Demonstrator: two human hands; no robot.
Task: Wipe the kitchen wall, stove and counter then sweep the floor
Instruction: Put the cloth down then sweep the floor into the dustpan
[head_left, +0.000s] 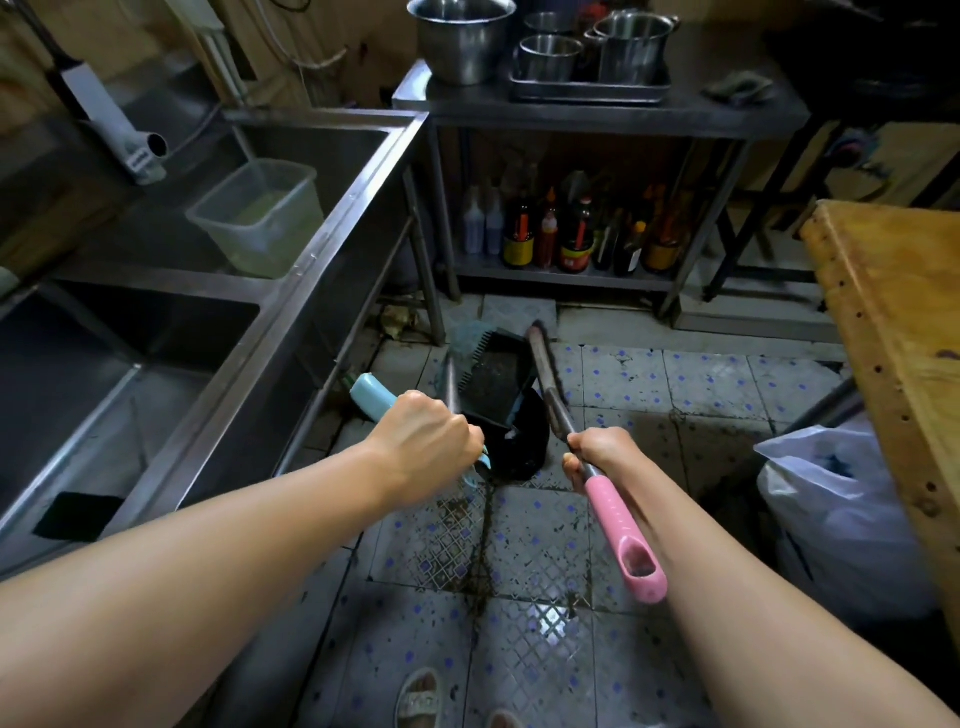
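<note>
While both arms reach out over the tiled floor (524, 644), we start at the far left with the steel double sink (291, 260), a clear plastic tub (260, 218) sitting in its far basin. Next, the left hand (423, 441), fingers curled tight round a light-blue handle (371, 397), and just beyond it a metal shaft runs down to the black dustpan (498, 384) standing on the floor tiles, dark grit lying in its tray. Right beside the pan's edge is the broom head (540, 358), its shaft slanting back to the right hand (597, 457), which grips it just above the pink handle end (623, 530). Behind, a steel table (597, 111) carries pots, with sauce bottles (566, 234) on its lower shelf. Far right: a white plastic bag (831, 514) and a wooden worktop (904, 312).
</note>
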